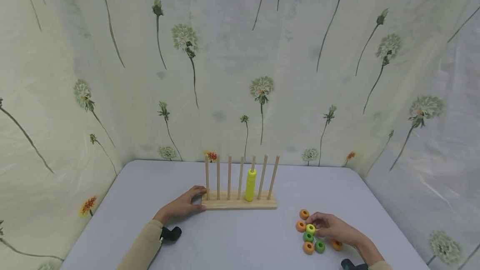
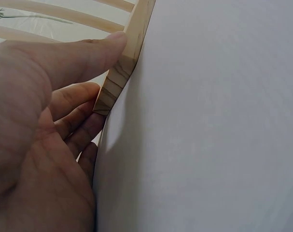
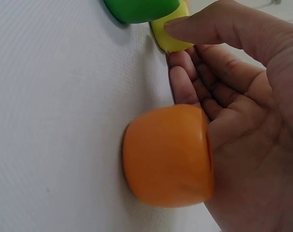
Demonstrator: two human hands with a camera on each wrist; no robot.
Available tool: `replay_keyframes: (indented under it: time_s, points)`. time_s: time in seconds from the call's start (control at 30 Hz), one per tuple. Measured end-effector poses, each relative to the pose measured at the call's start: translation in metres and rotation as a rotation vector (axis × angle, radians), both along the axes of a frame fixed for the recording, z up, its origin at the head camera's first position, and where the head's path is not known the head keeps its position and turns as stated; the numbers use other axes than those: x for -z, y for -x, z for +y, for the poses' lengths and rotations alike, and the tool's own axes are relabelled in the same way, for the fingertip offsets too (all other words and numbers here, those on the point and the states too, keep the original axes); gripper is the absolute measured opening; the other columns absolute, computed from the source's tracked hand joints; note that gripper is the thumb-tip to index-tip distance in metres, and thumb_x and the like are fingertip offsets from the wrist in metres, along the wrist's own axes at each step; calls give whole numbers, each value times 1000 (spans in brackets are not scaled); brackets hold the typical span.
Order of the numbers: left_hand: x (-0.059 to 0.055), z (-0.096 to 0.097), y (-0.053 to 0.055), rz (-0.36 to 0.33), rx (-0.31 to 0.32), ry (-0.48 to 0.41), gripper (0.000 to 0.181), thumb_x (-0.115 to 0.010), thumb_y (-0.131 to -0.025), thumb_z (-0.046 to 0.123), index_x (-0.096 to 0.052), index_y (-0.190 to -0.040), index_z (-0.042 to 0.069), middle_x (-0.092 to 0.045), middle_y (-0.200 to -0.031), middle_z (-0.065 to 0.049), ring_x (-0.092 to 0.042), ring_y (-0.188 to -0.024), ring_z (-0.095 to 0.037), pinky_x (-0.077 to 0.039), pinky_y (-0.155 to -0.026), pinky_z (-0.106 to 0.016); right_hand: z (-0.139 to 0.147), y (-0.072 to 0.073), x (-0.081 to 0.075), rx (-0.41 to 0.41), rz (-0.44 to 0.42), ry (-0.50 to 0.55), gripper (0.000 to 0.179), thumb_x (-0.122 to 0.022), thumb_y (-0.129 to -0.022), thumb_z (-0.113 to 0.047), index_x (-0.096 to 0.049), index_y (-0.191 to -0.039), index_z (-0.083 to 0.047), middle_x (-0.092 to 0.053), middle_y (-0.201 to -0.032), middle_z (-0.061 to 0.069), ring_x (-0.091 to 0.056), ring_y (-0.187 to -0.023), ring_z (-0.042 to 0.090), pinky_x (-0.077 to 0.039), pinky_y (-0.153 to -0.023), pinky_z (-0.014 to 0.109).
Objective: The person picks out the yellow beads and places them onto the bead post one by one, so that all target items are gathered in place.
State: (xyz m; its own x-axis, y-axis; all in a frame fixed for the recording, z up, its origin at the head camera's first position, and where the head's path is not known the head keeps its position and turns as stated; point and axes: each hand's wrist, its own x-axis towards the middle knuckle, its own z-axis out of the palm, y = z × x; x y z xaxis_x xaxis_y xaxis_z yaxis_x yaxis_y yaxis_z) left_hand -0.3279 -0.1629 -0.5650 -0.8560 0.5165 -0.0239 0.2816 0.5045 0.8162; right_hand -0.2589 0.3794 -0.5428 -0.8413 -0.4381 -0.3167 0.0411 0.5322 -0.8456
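Observation:
A wooden peg rack with several upright pegs stands toward the back of the table. A stack of yellow beads sits on one peg right of its middle. My left hand grips the rack's left end, thumb in front and fingers behind; in the left wrist view the thumb presses the wooden base. On the right, my right hand pinches a loose yellow bead between thumb and fingers, low at the tabletop. A green bead touches or nearly touches it. An orange bead lies under the palm side.
Around the right hand lie loose orange beads and two green beads. The white table ends at a back edge against a flower-printed sheet, which also hangs along both sides.

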Motion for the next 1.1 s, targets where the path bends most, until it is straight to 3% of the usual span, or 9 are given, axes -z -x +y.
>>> replay_keyframes:
  time_s: [0.57, 0.9, 1.1]
  points:
    - [-1, 1, -1, -10, -2, 1, 66, -70, -88, 37, -44, -143, 12, -27, -155, -12, -22, -145, -38, -23, -114, -59, -1, -1, 2, 41, 34, -66, 37, -71, -85, -15, -59, -117, -3, -61, -112, 5, -54, -96, 20, -47, -78, 27]
    - [0, 1, -1, 15, 8, 13, 66, -70, -88, 36, -44, -143, 12, -28, -155, -12, -23, -145, -38, -23, -114, -59, 2, -1, -9, 25, 84, -71, 37, -69, -86, -17, -58, -119, -2, -61, -115, 7, -55, -99, 20, -50, -79, 27]
    - [0, 1, 0, 14, 1, 14, 65, -70, -87, 37, -45, -143, 13, -27, -155, -12, -22, -145, -38, -22, -114, -59, -1, 0, -23, 38, 137, -87, 38, -67, -89, -22, -57, -119, -2, -61, -117, 8, -57, -102, 19, -51, -80, 26]
